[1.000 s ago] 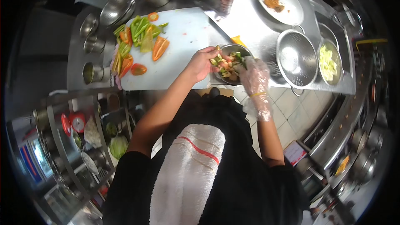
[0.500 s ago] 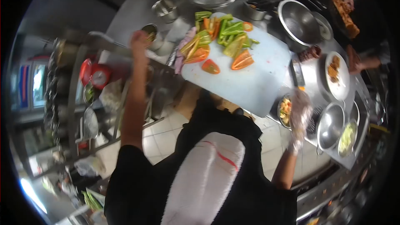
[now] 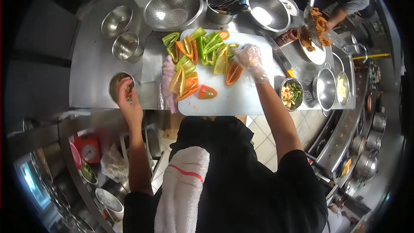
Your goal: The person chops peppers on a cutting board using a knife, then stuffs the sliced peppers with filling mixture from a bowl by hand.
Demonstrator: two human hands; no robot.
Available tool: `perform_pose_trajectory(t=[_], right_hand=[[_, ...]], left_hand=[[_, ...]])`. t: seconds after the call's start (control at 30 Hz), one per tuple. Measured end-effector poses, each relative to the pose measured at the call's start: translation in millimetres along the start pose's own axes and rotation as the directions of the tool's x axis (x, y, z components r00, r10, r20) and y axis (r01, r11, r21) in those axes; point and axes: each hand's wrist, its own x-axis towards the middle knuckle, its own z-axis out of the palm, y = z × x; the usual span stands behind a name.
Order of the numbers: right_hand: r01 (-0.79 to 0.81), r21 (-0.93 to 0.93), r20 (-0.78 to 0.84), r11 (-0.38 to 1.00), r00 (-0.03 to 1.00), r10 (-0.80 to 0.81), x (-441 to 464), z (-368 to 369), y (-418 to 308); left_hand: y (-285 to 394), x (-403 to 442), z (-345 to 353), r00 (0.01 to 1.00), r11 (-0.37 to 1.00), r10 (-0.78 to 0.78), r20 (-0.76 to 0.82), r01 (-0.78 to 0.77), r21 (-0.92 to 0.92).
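Note:
My left hand point(image 3: 129, 99) is at the mouth of a small metal container point(image 3: 114, 84), its fingers bent over the inside; whether they grip anything is hidden. My right hand point(image 3: 250, 58), in a clear plastic glove, is over the white cutting board point(image 3: 254, 97), beside an orange pepper piece point(image 3: 234, 72) and green pepper pieces point(image 3: 221, 60). Its fingertips are not clear under the glove. More green and orange pieces lie on the board's left part. A metal bowl point(image 3: 291, 94) of chopped scraps is right of the board.
A knife with a yellow handle point(image 3: 290, 72) lies right of the board. Beyond the board are a perforated bowl point(image 3: 172, 11) and a pot holding utensils point(image 3: 219, 6). A co-worker's hands tip fried food point(image 3: 320, 25) onto a white plate point(image 3: 314, 54). A colander point(image 3: 324, 89) is at right.
My left hand has gone from the scrap bowl to the small container at left. My right hand has moved from that bowl onto the board. The co-worker has come into view with fried food.

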Motion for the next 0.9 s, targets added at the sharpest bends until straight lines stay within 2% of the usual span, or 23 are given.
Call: perform_pose_trajectory(t=[0.03, 0.13, 0.17, 0.2, 0.23, 0.3, 0.33, 0.37, 0.4, 0.43, 0.47, 0.5, 0.53, 0.57, 0.63, 0.67, 0.7, 0.77, 0.83, 0.87, 0.9], right_hand=[[-0.103, 0.11, -0.115, 0.989, 0.987, 0.116, 4.8, 16.5, 1.6], [-0.076, 0.196, -0.143, 0.978, 0.984, 0.105, 10.4, 4.7, -18.1], [-0.205, 0.353, -0.083, 0.913, 0.965, 0.249, 14.5, -10.4, -32.1], [-0.201, 0.414, -0.042, 0.888, 0.97, 0.239, 18.9, -10.5, -35.6], [-0.099, 0.453, -0.212, 0.886, 0.953, 0.215, 13.5, 0.0, -34.1], [-0.181, 0.391, -0.22, 0.903, 0.934, 0.282, 6.4, -21.6, -45.7], [-0.203, 0.395, -0.239, 0.896, 0.919, 0.313, 1.7, -21.6, -39.8], [-0.141, 0.392, -0.3, 0.909, 0.915, 0.271, -2.0, -21.0, -34.5], [-0.073, 0.382, -0.359, 0.921, 0.907, 0.221, -5.7, -21.4, -30.6], [-0.082, 0.382, -0.371, 0.921, 0.899, 0.234, -15.8, -31.6, -30.8], [-0.001, 0.399, -0.367, 0.917, 0.916, 0.161, -30.3, -40.8, -30.4], [0.078, 0.415, -0.361, 0.907, 0.929, 0.085, -47.4, -54.5, -31.9], [0.102, 0.458, -0.329, 0.883, 0.942, 0.061, -67.7, -67.8, -34.2], [0.122, 0.503, -0.298, 0.856, 0.954, 0.04, -88.1, -82.3, -37.5], [-0.007, 0.57, -0.056, 0.822, 0.997, 0.048, -122.2, -112.7, -42.0], [-0.041, 0.522, 0.036, 0.852, 0.999, 0.026, -135.3, -125.3, -38.8], [0.067, 0.634, -0.123, 0.771, 0.992, 0.015, -147.2, -112.1, -31.2], [0.034, 0.678, -0.104, 0.734, 0.993, 0.05, -159.9, -101.8, -8.2], [0.235, 0.631, -0.328, 0.739, 0.944, -0.02, -166.9, -107.3, 12.1], [0.066, 0.607, -0.092, 0.792, 0.996, -0.013, -177.6, -122.6, 24.3], [0.168, 0.506, -0.186, 0.846, 0.979, -0.083, -177.7, -106.9, 41.2]], left_hand=[[3.5, -2.3, 4.5, 0.999, 0.999, -0.038, 0.012, 0.038, -0.038], [5.2, -5.0, 24.7, 0.994, 0.993, -0.06, 0.091, 0.068, -0.092], [6.7, -5.5, 35.5, 0.993, 0.985, -0.054, 0.107, 0.07, -0.155], [12.9, -4.7, 43.6, 0.987, 0.986, -0.024, 0.161, 0.049, -0.156], [19.0, -3.8, 51.2, 0.977, 0.987, 0.009, 0.215, 0.026, -0.159], [25.9, -0.2, 65.6, 0.925, 0.978, 0.127, 0.359, -0.057, -0.2], [38.1, 0.2, 75.4, 0.907, 0.96, 0.212, 0.364, -0.124, -0.249], [48.6, -0.5, 86.7, 0.897, 0.954, 0.239, 0.373, -0.144, -0.264], [58.6, -2.6, 97.2, 0.874, 0.946, 0.206, 0.441, -0.063, -0.317], [68.7, -5.6, 106.9, 0.843, 0.933, 0.171, 0.509, 0.027, -0.359], [80.7, -7.6, 116.8, 0.84, 0.93, 0.184, 0.511, 0.019, -0.367], [96.3, -7.9, 128.2, 0.806, 0.918, 0.16, 0.57, 0.092, -0.387], [108.9, -10.2, 140.0, 0.764, 0.901, 0.137, 0.63, 0.167, -0.399], [117.5, -14.3, 153.8, 0.757, 0.899, 0.147, 0.637, 0.166, -0.405], [130.1, -23.7, 183.1, 0.697, 0.875, 0.164, 0.698, 0.223, -0.429], [131.2, -31.3, 198.4, 0.686, 0.87, 0.206, 0.698, 0.199, -0.452], [137.3, -36.5, 209.2, 0.672, 0.87, 0.223, 0.706, 0.19, -0.455], [150.5, -51.0, 231.7, 0.626, 0.839, 0.16, 0.763, 0.321, -0.439], [144.9, -68.2, 261.8, 0.622, 0.859, 0.141, 0.77, 0.31, -0.408], [143.1, -74.0, 274.0, 0.59, 0.898, 0.179, 0.788, 0.229, -0.376], [146.3, -77.5, 284.9, 0.555, 0.929, 0.212, 0.805, 0.142, -0.343]])
